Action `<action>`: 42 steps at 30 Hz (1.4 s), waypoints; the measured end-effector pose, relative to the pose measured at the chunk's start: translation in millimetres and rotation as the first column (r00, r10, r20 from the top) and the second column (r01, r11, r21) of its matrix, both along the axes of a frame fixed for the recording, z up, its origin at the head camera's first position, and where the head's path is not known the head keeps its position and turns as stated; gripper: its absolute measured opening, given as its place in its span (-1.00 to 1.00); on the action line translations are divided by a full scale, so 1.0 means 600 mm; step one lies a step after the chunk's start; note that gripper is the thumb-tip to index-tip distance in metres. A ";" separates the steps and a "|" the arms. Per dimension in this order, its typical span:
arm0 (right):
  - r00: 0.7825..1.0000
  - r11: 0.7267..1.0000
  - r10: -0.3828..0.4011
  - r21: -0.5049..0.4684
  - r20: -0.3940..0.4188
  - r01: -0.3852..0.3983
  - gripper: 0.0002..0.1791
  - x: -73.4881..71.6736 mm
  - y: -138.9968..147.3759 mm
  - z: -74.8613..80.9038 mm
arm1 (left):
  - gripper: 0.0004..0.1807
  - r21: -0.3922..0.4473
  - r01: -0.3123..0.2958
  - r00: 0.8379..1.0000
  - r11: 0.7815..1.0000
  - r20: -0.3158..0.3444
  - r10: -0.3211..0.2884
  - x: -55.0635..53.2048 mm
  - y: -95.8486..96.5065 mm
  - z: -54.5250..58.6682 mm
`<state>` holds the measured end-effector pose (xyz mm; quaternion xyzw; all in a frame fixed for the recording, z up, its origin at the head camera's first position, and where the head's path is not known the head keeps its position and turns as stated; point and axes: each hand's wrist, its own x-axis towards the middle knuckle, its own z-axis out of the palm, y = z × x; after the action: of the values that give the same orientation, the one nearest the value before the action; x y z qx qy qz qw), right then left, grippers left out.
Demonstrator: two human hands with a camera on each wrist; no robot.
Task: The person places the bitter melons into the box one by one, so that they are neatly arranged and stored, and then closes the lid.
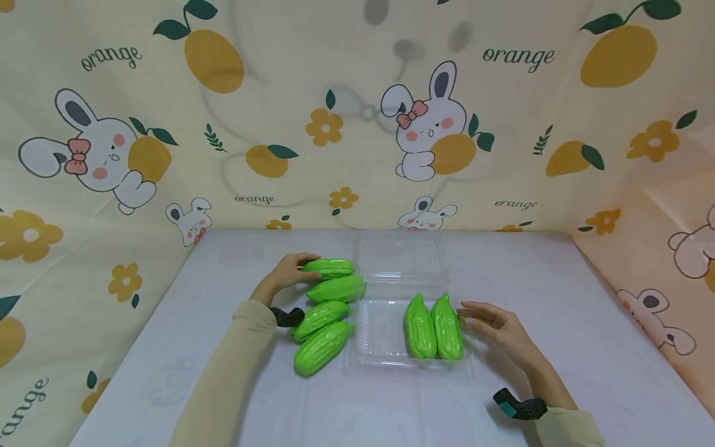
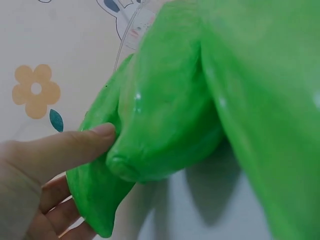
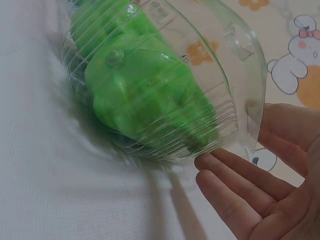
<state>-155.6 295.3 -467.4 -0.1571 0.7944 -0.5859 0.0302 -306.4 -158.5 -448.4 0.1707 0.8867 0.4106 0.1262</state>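
Note:
My left hand [image 1: 287,272] grips the farthest green bitter melon [image 1: 334,267], a glossy, ridged one, at its left end. In the left wrist view, the thumb [image 2: 82,145] lies on the near side of that melon [image 2: 97,192] and the fingers curl behind it. Three more melons [image 1: 321,347] lie below it in a slanting row. Two others [image 1: 420,329] stand side by side in the right half of a clear plastic clamshell box [image 1: 380,359]. Beside the box's right wall is my right hand [image 1: 499,329], its fingertips [image 3: 204,161] right at the clear plastic.
The box's clear lid [image 1: 401,257] lies folded back behind its base, close to the held melon. All of it rests on a white-covered table [image 1: 530,267]. A printed cloth [image 1: 357,161] with rabbits and oranges hangs behind.

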 end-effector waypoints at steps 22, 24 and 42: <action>1.000 1.000 -0.002 -0.004 -0.014 0.002 -0.55 -0.002 0.000 -0.002 | -0.38 0.063 -0.044 0.999 0.997 -0.024 0.046 0.014 -0.007 0.014; 1.000 1.000 0.002 -0.007 -0.013 -0.002 -0.55 -0.001 0.000 -0.002 | -0.37 0.065 -0.044 0.999 0.997 -0.027 0.046 0.015 -0.006 0.016; 1.000 1.000 -0.001 0.001 0.016 0.001 -0.50 -0.004 0.004 -0.006 | -0.37 0.097 -0.081 0.996 0.992 -0.032 0.084 0.022 -0.011 0.024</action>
<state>-158.3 297.6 -471.0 -0.1518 0.7945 -0.5869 0.0363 -293.3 -164.8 -433.8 0.1471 0.8745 0.4544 0.0847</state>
